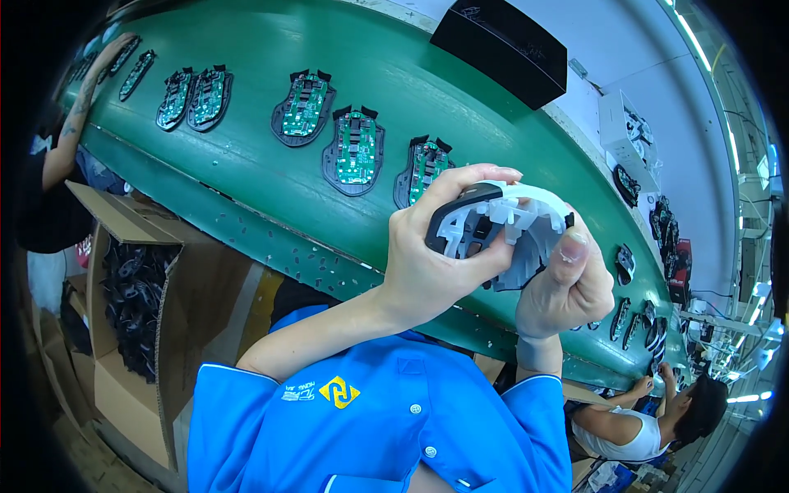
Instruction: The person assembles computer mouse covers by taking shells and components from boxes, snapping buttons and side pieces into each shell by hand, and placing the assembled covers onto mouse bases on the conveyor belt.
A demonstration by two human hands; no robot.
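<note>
Above the green belt I hold up a white and black mouse shell (530, 215), its hollow ribbed inside showing. My left hand (427, 259) is wrapped round the shell's left side, with the thumb pressing into the inside. On the other side my right hand (569, 287) pinches the shell's right edge between thumb and curled fingers. Just behind my left hand lies a mouse base with a green circuit board (428, 168), partly covered by the fingers. Another mouse base (356, 154) sits to its left.
More mouse bases (302, 108) lie spread along the green belt (246, 172). A black box (501, 49) stands on the far side. At left, a cardboard box (156, 329) holds dark plastic parts (136, 304). A co-worker's arm (78, 115) reaches in at far left; another person (637, 423) sits at right.
</note>
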